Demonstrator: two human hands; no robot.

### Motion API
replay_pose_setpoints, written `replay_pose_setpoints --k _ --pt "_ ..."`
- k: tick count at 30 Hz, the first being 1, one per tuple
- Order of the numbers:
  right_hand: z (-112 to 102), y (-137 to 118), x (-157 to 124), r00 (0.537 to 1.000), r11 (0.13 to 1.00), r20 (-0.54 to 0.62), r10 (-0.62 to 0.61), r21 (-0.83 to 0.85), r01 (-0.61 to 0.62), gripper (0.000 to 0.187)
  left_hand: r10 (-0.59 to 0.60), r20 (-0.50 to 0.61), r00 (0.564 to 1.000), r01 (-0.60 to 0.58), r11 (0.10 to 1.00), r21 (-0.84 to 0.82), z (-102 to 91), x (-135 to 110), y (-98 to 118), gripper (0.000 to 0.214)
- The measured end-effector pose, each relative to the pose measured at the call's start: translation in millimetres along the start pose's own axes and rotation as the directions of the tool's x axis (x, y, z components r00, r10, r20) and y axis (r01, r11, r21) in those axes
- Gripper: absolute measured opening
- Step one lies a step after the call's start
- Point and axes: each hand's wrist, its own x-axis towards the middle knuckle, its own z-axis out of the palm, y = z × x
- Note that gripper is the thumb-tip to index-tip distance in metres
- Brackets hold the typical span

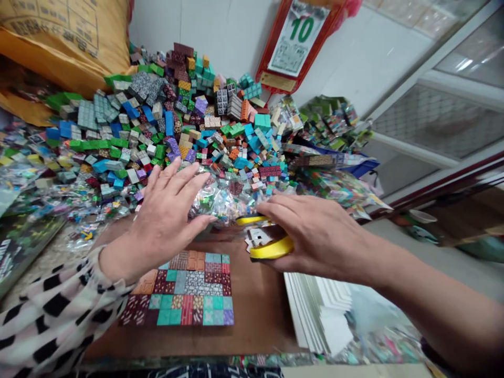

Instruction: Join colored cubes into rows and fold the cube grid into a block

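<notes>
My right hand (pixel 315 236) grips a yellow-and-black stapler (pixel 271 248), with its metal part facing left above the brown board. Fingers spread and holding nothing, my left hand (pixel 167 210) hovers at the near edge of the block pile. Below it a flat sheet of colourful printed squares (pixel 189 294) lies on the brown cardboard (pixel 260 310), its upper left corner partly hidden by my wrist. Just beyond my fingers sit small clear plastic bags (pixel 214 197) with colourful bits inside.
A big heap of small patterned blocks (pixel 157 121) fills the back against the wall. At the left stands an orange sack (pixel 66 47). A stack of white cards (pixel 315 315) lies right of the sheet. Bagged packs (pixel 334 121) and a red-framed calendar (pixel 297 39) are at back right.
</notes>
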Motion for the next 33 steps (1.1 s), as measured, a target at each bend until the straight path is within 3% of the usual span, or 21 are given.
replay_pose_setpoints --k 6,11,17,21,24,28,33 --pt "-18.8 17.6 18.1 0.999 0.972 -0.01 -0.036 -0.234 0.033 0.046 -0.034 0.004 0.999 0.034 0.998 0.058 1.8 18.7 0.4 0.051" --pt "-32.1 25.8 38.7 0.999 0.923 0.037 0.011 -0.385 0.004 0.046 -0.027 0.039 0.999 0.024 0.997 0.08 1.3 32.5 -0.1 0.044" --pt "-37.5 24.9 57.6 0.995 0.918 0.098 0.013 -0.396 0.027 0.038 -0.056 0.063 0.996 0.052 0.997 0.055 5.4 44.8 -2.1 0.04" --pt "-43.3 23.6 61.6 0.994 0.913 0.112 -0.003 -0.405 0.048 0.036 -0.053 0.107 0.993 0.046 0.997 0.065 5.9 55.7 -4.4 0.027" --pt "-51.1 26.1 61.9 0.995 0.894 0.096 0.022 -0.448 0.023 0.035 -0.047 0.185 0.982 0.042 0.999 0.033 3.3 69.1 -5.5 0.029" --pt "-58.7 31.7 59.6 0.993 0.887 0.073 0.089 -0.459 -0.046 0.039 -0.056 0.376 0.925 0.059 0.998 0.004 0.9 90.5 -7.1 0.025" --pt "-58.7 33.2 53.0 0.982 0.908 0.146 0.117 -0.416 -0.046 0.041 -0.06 0.489 0.87 0.055 0.998 0.025 8.4 109.2 -11.6 0.021"
